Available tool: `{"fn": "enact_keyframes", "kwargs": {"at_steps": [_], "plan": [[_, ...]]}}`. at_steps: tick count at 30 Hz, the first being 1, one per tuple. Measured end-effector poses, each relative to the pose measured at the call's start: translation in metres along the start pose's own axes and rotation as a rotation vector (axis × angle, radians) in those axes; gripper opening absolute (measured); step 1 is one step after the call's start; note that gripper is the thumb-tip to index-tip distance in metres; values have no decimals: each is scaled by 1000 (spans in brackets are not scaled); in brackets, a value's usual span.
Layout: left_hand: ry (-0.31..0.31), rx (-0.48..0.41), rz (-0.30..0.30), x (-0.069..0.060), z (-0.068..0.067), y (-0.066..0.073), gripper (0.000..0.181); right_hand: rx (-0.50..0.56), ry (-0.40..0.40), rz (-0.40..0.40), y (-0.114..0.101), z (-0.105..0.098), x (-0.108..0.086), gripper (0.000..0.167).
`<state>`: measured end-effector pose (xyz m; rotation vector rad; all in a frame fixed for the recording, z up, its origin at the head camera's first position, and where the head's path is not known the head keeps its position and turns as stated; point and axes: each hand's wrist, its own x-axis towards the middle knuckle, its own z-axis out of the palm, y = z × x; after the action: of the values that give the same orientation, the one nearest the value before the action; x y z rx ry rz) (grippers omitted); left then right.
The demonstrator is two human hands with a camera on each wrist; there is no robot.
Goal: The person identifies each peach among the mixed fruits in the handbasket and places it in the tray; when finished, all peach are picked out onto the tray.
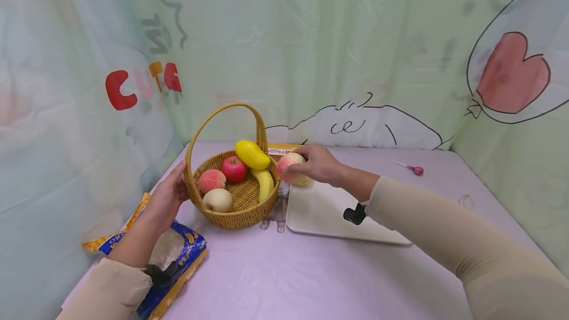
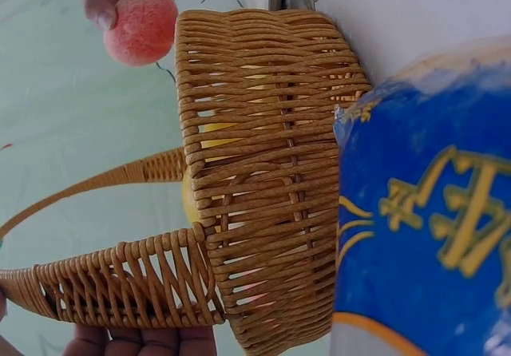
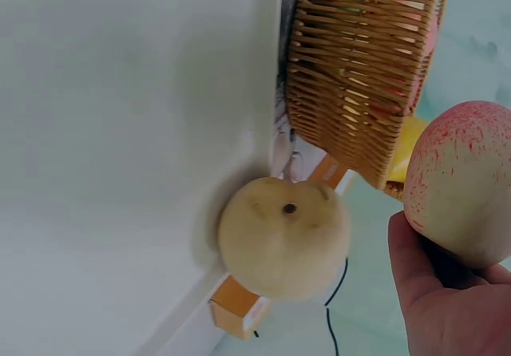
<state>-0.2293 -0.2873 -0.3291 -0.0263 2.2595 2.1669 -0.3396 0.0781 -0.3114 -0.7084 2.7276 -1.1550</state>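
Observation:
My right hand [image 1: 322,166] grips a pink-and-cream peach [image 1: 290,167] just right of the wicker basket [image 1: 237,220], at about rim height. My left hand [image 1: 166,199] holds the basket by the base of its arched handle [image 2: 120,284], fingers curled round the far side. Inside the basket are another peach [image 1: 212,180], a red apple [image 1: 234,169], a yellow mango [image 1: 252,155], a banana [image 1: 264,185] and a pale round pear [image 1: 217,200]. A second pale pear [image 3: 283,236] sits on a flat white slab [image 1: 338,211]; from the head, the held peach mostly covers it.
A blue and orange plastic bag [image 1: 191,241] lies under my left forearm, close to the basket. Behind the basket is an orange-and-white box [image 1: 280,152]. A wrapped lollipop [image 1: 415,170] lies at the back right. Printed curtains [image 1: 311,53] enclose the table.

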Motion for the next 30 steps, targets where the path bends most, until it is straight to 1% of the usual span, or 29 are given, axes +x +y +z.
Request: {"fn": "enact_keyframes", "kwargs": {"at_steps": [4,7,12,17,21,23,30], "plan": [[1,-1,-7,-1,-1,0,46,-9,18,22,12,5,-4,35],[2,0,-4,-1,-1,0,47,-3,19,55,21,11,-7,39],[-2,-2,7,-1,0,0,46,-23,11,96,35,20,-11,46],[-10,1,1,-1,1,1,45,-43,16,119,47,26,-16,47],[-3,14,-6,0,1,1,48,-36,25,117,54,29,-18,45],[0,19,-8,0,1,1,49,-34,17,122,56,30,-19,44],[-9,21,-4,0,0,1,48,-34,-3,135,57,32,-21,48]]}}
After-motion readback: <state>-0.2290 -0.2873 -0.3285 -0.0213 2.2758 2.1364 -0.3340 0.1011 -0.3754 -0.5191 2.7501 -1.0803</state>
